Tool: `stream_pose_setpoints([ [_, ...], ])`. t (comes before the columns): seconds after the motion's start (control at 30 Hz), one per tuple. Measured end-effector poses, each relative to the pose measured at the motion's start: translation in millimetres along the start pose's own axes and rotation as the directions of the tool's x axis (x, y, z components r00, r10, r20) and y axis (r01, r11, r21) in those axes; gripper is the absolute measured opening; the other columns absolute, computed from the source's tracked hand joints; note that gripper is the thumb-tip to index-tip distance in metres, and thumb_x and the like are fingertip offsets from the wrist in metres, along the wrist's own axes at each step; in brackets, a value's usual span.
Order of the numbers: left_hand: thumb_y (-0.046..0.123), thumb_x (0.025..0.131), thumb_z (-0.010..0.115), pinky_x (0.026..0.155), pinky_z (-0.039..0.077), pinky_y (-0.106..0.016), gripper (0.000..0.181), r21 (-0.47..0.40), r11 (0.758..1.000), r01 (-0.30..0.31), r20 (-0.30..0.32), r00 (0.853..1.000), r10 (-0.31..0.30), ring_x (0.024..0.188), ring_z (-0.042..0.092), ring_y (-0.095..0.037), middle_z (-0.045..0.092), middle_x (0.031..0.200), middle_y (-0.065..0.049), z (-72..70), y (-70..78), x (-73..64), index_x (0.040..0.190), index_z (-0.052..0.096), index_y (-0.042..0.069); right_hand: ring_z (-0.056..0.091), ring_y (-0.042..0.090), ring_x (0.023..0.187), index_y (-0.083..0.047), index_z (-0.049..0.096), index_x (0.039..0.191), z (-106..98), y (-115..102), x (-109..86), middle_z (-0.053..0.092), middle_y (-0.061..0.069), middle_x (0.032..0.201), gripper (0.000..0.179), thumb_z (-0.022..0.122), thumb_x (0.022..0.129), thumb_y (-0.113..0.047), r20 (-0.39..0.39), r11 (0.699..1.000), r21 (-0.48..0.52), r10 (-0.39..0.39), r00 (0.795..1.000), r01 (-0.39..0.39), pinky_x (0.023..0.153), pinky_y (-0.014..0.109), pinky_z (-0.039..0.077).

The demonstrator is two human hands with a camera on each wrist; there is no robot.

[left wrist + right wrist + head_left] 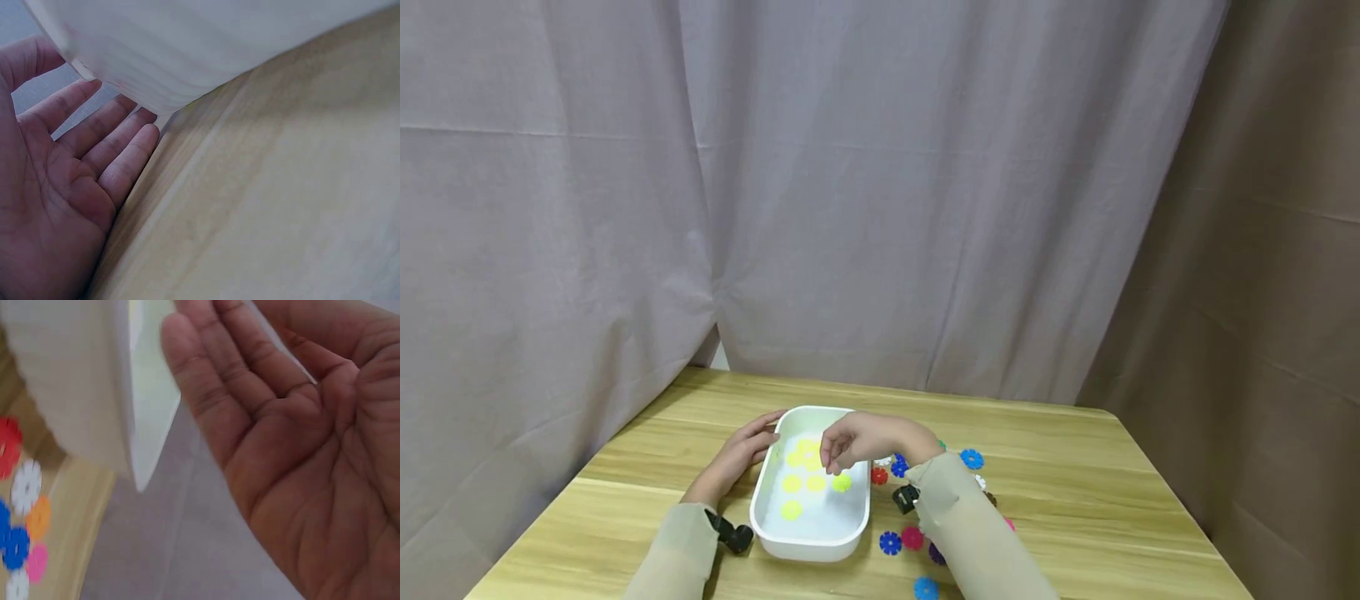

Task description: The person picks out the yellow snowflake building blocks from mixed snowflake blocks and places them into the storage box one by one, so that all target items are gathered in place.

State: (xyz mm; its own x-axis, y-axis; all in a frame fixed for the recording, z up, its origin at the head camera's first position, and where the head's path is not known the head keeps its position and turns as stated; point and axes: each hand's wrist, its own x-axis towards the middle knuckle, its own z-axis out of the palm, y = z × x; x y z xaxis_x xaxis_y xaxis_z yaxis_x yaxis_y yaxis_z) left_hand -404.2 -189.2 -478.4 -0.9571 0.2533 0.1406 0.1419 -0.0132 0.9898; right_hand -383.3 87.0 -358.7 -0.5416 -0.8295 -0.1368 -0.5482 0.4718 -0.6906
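Observation:
A white rectangular tray (811,552) stands on the wooden table with several yellow flower-shaped plastic discs (792,510) inside. My left hand (743,450) rests against the tray's left side near the far corner. In the left wrist view its fairly straight fingers (115,147) touch the outer wall, with the thumb up by the rim. My right hand (865,437) hangs over the tray's right side, fingers bent loosely downward. Just below its fingertips shows a brighter yellow-green disc (841,482). In the right wrist view the palm (300,456) holds nothing, and the fingertips are partly cut off.
Right of the tray, loose flower discs in several colours lie on the table, among them a red one (879,476), a dark blue one (891,543) and a light blue one (972,459). My right forearm covers some. Grey curtains (880,208) hang behind the table.

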Motion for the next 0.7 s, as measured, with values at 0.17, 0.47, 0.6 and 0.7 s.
stream_pose_setpoints([
  [0.17,0.018,0.1,0.058,0.095,0.054,-0.028,0.054,0.011,1.0,-0.001,-0.01,1.0,0.001,0.123,0.058,-0.031,0.056,0.138,-0.023,1.9,-0.7,1.6,0.152,0.044,0.009,0.069,0.02,0.091,-0.007,0.07,0.099,-9,10,-33.3,0.072,0.008,0.097,0.005,0.07,0.094,-0.005,-0.097,0.998,0.015,-0.067,0.993,0.069,0.079,0.031,0.059],
  [0.47,0.018,0.102,0.055,0.096,0.053,-0.026,0.055,0.031,0.999,-0.004,0.002,1.0,0.004,0.127,0.055,-0.036,0.052,0.142,-0.027,0.5,-0.3,0.3,0.153,0.041,0.007,0.069,0.032,0.099,-0.004,0.068,0.107,-15,47,-102.3,0.07,0.019,0.105,0.01,0.064,0.098,-0.007,-0.213,0.977,0.144,-0.127,0.969,0.16,0.087,0.036,0.059],
  [0.6,0.019,0.101,0.057,0.095,0.053,-0.026,0.054,0.027,1.0,-0.002,-0.014,1.0,0.003,0.126,0.056,-0.034,0.054,0.141,-0.024,-1.3,0.3,0.3,0.153,0.043,0.009,0.069,0.028,0.101,0.003,0.066,0.111,-15,63,-124.2,0.069,0.021,0.108,0.016,0.063,0.099,-0.007,-0.229,0.976,0.146,-0.128,0.965,0.164,0.089,0.036,0.058],
  [0.7,0.02,0.1,0.058,0.093,0.054,-0.027,0.053,0.017,1.0,0.004,-0.03,1.0,-0.003,0.124,0.058,-0.033,0.055,0.14,-0.023,-3.1,0.8,0.3,0.151,0.045,0.011,0.068,0.027,0.101,0.002,0.065,0.115,-15,71,-134.8,0.07,0.016,0.109,0.02,0.064,0.099,-0.009,-0.248,0.981,0.117,-0.122,0.961,0.154,0.088,0.035,0.059],
])
